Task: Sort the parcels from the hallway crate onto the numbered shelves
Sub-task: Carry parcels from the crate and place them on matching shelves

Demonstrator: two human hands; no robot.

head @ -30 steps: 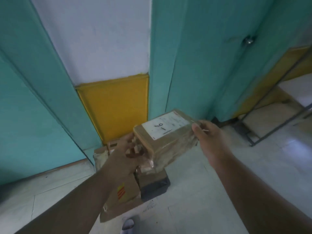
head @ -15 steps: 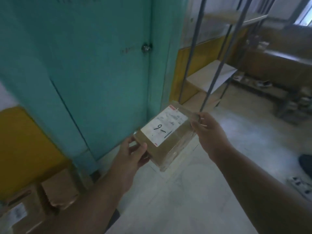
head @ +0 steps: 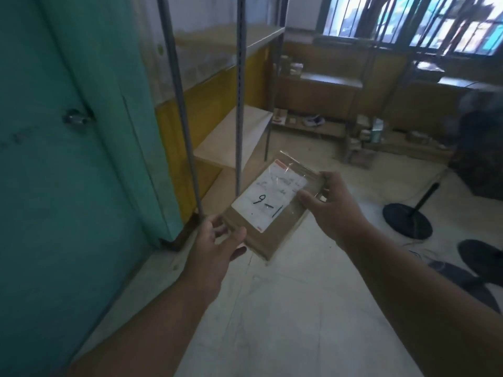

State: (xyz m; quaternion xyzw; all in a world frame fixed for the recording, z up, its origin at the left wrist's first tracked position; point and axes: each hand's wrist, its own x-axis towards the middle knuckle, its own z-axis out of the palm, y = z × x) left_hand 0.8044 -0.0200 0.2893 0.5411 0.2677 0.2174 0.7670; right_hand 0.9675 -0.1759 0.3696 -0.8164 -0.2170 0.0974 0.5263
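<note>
Left hand [head: 215, 248]: grips the near lower corner of the parcel [head: 269, 213], thumb on top, fingers curled beneath. Right hand [head: 330, 206]: grips the far right edge, thumb on the upper face, fingers wrapped round the side.

Parcel: flat brown cardboard box, rectangular, wrapped in clear glossy film that sticks out loose at the far end. Held in the air between both hands, above the floor [head: 285, 308], tilted with the far end higher. Top face bears a white label [head: 268, 198] with red marks at two corners, small print too blurred to read, and "9-1" handwritten large in black.

Shelf rack [head: 239, 91]: grey metal uprights, pale boards, just beyond the parcel on the left, against a yellow and white wall.

Door [head: 68, 145]: teal, with metal knob [head: 74, 118], far left.

Fan base [head: 407, 220]: black, round, on the floor to the right.

Window [head: 408, 20]: barred, at the back.
</note>
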